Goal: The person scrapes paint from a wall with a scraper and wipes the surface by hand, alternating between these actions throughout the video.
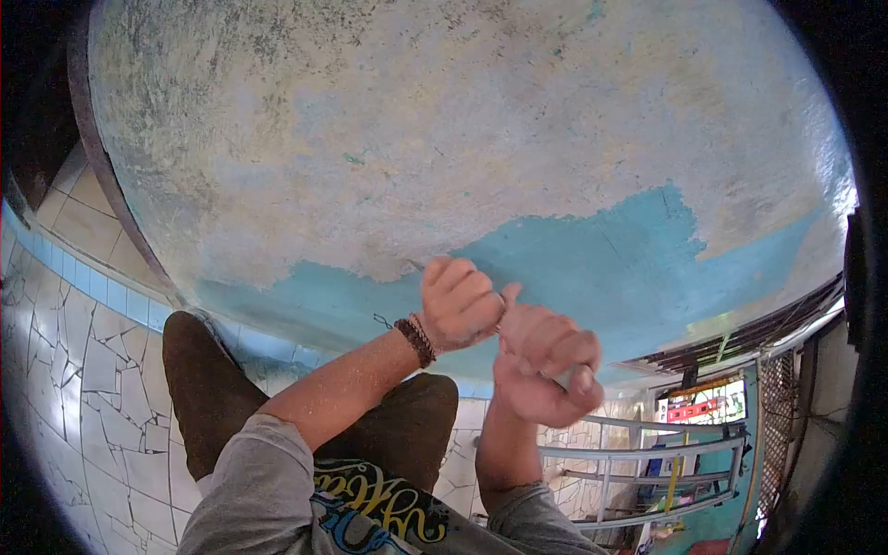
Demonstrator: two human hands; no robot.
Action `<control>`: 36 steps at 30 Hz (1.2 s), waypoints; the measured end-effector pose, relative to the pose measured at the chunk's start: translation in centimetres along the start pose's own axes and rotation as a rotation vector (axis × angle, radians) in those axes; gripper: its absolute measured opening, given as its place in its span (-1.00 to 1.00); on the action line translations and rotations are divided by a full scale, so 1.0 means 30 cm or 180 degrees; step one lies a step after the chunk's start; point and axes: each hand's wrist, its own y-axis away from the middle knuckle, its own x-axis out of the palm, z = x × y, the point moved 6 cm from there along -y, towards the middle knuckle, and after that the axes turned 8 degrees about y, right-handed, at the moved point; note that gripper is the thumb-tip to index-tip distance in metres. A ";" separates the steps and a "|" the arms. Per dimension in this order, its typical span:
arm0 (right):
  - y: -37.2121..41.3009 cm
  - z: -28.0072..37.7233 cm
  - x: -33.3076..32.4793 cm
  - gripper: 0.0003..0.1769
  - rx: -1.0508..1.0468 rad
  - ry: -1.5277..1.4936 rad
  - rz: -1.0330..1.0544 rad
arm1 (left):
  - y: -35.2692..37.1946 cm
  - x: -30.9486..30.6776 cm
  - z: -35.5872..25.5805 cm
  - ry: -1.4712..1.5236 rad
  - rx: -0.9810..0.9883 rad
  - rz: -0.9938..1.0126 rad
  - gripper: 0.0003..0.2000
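Both hands are raised together in front of a wall with teal paint [592, 268] low down and a bare, mottled pale surface [416, 139] above it. My left hand [460, 305], a dark braided bracelet [416, 340] at its wrist, is closed in a fist near the paint's ragged upper edge. A small dark pointed tip [414, 265] shows beyond its fingers; the rest of that thing is hidden. Against it on the right, my right hand [546, 356] has its fingers curled in, somewhat blurred. What it grips, if anything, cannot be made out.
A grey metal ladder [647, 474] is on the right, near a bright opening [708, 402]. My bent knees [208, 370] are close to the wall's foot, above a floor of cracked-pattern white tiles [111, 398]. Light blue tiles [97, 282] edge the floor at left.
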 end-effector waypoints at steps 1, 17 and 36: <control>0.015 -0.021 -0.003 -0.69 0.0172 0.0088 0.0019 | 0.027 -0.003 0.006 -0.0107 -0.0127 0.0051 -0.72; 0.551 -0.094 -0.137 -0.63 0.4200 0.0896 0.0978 | 0.266 -0.167 -0.158 0.0339 0.0074 0.3066 -0.89; 0.425 -0.186 -0.208 -0.53 0.3739 0.0310 -0.0043 | 0.197 -0.153 -0.041 -0.0643 -0.0769 0.1879 -0.52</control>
